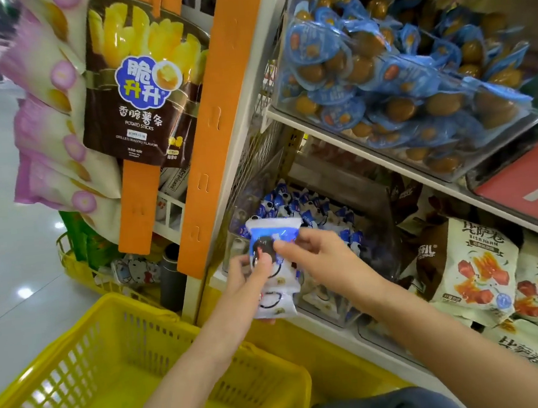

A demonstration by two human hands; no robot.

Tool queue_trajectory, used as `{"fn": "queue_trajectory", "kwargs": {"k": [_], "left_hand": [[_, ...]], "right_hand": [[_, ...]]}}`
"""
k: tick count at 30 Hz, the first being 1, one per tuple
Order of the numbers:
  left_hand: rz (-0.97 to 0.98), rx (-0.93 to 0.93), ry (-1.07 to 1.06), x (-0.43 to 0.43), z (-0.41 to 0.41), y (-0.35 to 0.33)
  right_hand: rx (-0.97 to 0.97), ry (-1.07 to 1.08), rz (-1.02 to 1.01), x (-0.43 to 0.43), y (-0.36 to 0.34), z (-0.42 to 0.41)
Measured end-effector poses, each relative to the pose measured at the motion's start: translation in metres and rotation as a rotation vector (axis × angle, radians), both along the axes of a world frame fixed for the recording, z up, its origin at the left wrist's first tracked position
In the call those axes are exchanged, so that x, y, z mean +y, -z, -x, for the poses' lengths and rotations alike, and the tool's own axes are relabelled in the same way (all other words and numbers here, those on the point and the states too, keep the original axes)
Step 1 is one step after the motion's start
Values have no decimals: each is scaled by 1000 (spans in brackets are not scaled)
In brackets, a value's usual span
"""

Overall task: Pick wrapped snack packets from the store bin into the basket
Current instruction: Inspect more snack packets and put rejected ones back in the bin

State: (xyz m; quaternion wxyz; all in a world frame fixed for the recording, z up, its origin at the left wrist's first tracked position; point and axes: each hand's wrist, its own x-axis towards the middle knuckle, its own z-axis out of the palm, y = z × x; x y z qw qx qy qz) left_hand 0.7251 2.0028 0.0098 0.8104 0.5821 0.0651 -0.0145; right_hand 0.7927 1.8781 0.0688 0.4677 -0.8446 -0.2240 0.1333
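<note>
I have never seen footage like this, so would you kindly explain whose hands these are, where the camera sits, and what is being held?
There is no machine here. One camera worn on a person's head looks down at their bare hands in a shop. The left hand holds a small stack of white-and-blue snack packets, and the right hand pinches the top one. Behind them is the clear bin holding more packets. Below waits a yellow basket, which looks empty.

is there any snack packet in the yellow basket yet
No, the yellow basket shows only bare mesh inside, while the packets are held above it by the left hand and right hand.
</note>
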Motion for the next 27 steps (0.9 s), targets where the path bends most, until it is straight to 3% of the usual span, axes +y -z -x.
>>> {"fn": "queue_trajectory", "kwargs": {"k": [5, 8, 11, 20, 27], "left_hand": [[5, 7, -159, 12, -7, 5], [-18, 48, -207, 15, -11, 6], [-26, 41, -211, 16, -14, 5], [56, 35, -227, 22, -22, 4], [66, 46, -222, 21, -27, 1]], "right_hand": [[-129, 323, -210, -7, -12, -39], [-280, 550, -120, -18, -7, -79], [-306, 715, 115, -28, 10, -116], [-296, 594, 733, -38, 38, -145], [-124, 533, 910, -35, 24, -158]]}}
